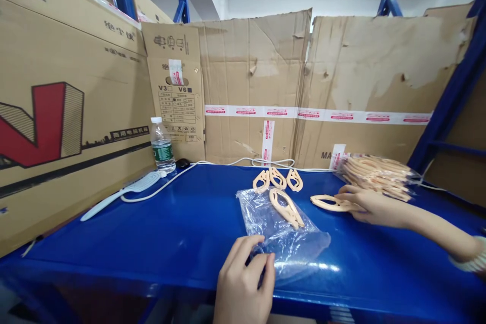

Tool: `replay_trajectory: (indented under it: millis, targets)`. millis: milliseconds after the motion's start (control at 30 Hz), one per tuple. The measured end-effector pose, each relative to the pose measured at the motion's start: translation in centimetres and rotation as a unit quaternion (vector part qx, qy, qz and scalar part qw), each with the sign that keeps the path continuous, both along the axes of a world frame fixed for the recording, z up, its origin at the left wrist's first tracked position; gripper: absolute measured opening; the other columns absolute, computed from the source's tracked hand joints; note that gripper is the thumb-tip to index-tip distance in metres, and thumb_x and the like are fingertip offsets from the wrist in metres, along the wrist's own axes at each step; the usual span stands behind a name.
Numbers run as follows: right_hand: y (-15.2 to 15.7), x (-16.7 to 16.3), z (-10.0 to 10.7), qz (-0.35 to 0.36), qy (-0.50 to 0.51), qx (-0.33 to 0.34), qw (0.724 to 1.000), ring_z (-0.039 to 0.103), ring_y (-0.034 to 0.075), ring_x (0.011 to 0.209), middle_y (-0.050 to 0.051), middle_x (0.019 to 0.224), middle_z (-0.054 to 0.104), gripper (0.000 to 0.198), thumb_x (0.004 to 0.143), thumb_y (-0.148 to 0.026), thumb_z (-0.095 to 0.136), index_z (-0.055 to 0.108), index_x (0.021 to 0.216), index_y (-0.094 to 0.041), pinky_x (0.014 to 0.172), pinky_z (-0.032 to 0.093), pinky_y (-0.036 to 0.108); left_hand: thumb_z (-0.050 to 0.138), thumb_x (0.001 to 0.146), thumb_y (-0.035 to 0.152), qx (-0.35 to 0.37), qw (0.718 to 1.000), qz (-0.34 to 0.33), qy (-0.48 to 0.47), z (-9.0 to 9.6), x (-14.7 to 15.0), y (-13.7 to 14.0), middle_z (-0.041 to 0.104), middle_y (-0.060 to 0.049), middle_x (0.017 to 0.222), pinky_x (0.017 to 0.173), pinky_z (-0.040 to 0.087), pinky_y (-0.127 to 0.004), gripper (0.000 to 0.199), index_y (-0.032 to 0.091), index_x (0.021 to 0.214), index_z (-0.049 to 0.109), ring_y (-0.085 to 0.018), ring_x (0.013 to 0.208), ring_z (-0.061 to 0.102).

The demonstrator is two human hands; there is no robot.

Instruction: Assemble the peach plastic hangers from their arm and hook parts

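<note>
My right hand grips one end of a beige folding hanger, folded into a slim oval, low over the blue table. My left hand is at the near edge of a clear plastic bag, its curled fingers and thumb on the film; the exact hold is partly hidden. Another folded hanger lies at the bag's far part; whether it is inside or on top I cannot tell. Just beyond the bag, three more hangers sit in a row.
A wrapped stack of similar hangers lies at the back right, beside my right hand. At the back left are a water bottle, a pale blue fly swatter and a white cable. Cardboard walls enclose the blue table.
</note>
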State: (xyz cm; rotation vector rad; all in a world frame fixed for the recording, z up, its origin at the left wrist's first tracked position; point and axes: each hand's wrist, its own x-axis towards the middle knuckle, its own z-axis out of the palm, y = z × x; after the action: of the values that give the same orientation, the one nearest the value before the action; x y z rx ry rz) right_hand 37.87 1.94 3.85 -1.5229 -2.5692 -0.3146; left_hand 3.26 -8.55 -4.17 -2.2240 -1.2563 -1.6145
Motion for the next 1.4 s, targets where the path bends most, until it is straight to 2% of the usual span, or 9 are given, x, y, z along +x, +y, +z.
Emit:
replay_trajectory:
  millis: [133,267,333,533,667,767,1100,1300,1400]
  targets:
    - [-2.5,-1.4,0.8,0.123,0.09,0.071,0.986,0.065,0.021,0.088,0.012,0.103,0.061,0.028,0.099,-0.02,0.039,0.065,0.108,-0.018,0.078,0.053,0.033,0.053,0.091,0.006,0.009,0.999,-0.017,0.039,-0.1,-0.2,-0.1,0.072,-0.006,0.097,0.077,0.06,-0.033,0.02,0.018,0.086,0.069,-0.021,0.088,0.067]
    - [-6.5,-5.1,2.2,0.165,0.185,0.276,0.929,0.065,0.021,0.087,0.006,0.098,0.064,0.02,0.096,-0.017,0.051,0.058,0.113,-0.024,0.074,0.053,0.033,0.05,0.091,0.001,0.037,0.997,-0.018,0.059,-0.3,-0.3,-0.3,0.072,-0.009,0.101,0.081,0.061,-0.034,0.029,0.015,0.11,0.065,-0.021,0.093,0.068]
    - [-9.1,-7.2,2.6,0.178,0.231,0.318,0.902,0.065,0.019,0.08,0.003,0.092,0.065,0.02,0.093,-0.017,0.057,0.058,0.111,-0.027,0.071,0.053,0.031,0.048,0.091,-0.002,0.042,0.996,-0.015,0.073,-0.5,-0.3,-0.3,0.071,-0.01,0.107,0.084,0.06,-0.034,0.034,0.014,0.117,0.063,-0.022,0.099,0.067]
    - [-13.7,-12.4,2.1,0.313,0.178,0.251,0.899,0.061,0.018,0.064,0.005,0.079,0.064,0.029,0.1,-0.017,0.036,0.065,0.1,-0.025,0.055,0.049,0.031,0.05,0.091,0.001,0.041,0.995,0.02,0.089,-0.3,-0.2,-0.4,0.069,-0.014,0.115,0.088,0.06,-0.038,0.034,0.012,0.123,0.059,-0.025,0.107,0.065]
    - [-12.5,-14.9,1.0,0.351,0.064,0.191,0.915,0.051,0.017,0.056,0.003,0.064,0.057,0.031,0.096,-0.006,0.038,0.064,0.083,-0.018,0.056,0.046,0.031,0.046,0.092,0.001,0.034,0.995,0.022,0.086,-0.2,-0.1,-0.4,0.067,-0.014,0.119,0.09,0.058,-0.038,0.038,0.014,0.126,0.056,-0.025,0.109,0.064]
    - [-10.6,-16.2,-0.2,0.371,0.021,0.214,0.903,0.052,0.019,0.061,0.006,0.07,0.059,0.028,0.095,-0.008,0.039,0.065,0.087,-0.013,0.06,0.047,0.033,0.046,0.092,0.001,0.031,0.996,0.019,0.086,-0.4,-0.3,-0.3,0.065,-0.014,0.123,0.092,0.057,-0.038,0.041,0.015,0.129,0.053,-0.025,0.112,0.062]
    - [-7.2,-18.8,-3.2,0.263,-0.095,0.191,0.941,0.059,0.022,0.064,0.009,0.078,0.066,0.012,0.087,-0.009,0.057,0.065,0.096,-0.006,0.053,0.048,0.034,0.048,0.09,0.001,0.019,0.997,0.01,0.074,-0.6,-0.5,-0.3,0.063,-0.013,0.124,0.095,0.056,-0.037,0.042,0.015,0.129,0.054,-0.025,0.116,0.059]
    - [-8.0,-17.4,-2.7,0.252,-0.077,0.13,0.956,0.062,0.028,0.103,0.017,0.119,0.066,0.042,0.091,-0.017,0.055,0.054,0.131,-0.003,0.087,0.053,0.042,0.049,0.09,0.002,0.016,0.997,0.013,0.07,-0.4,-0.3,-0.3,0.063,-0.012,0.124,0.096,0.055,-0.038,0.042,0.015,0.13,0.053,-0.025,0.117,0.058]
    - [-8.3,-17.1,-2.4,0.246,-0.091,0.111,0.959,0.062,0.03,0.103,0.018,0.123,0.064,0.048,0.09,-0.019,0.053,0.051,0.135,-0.002,0.089,0.053,0.044,0.049,0.09,0.002,0.017,0.998,0.014,0.067,-0.3,-0.2,-0.3,0.063,-0.012,0.122,0.095,0.055,-0.038,0.04,0.015,0.128,0.054,-0.025,0.116,0.058]
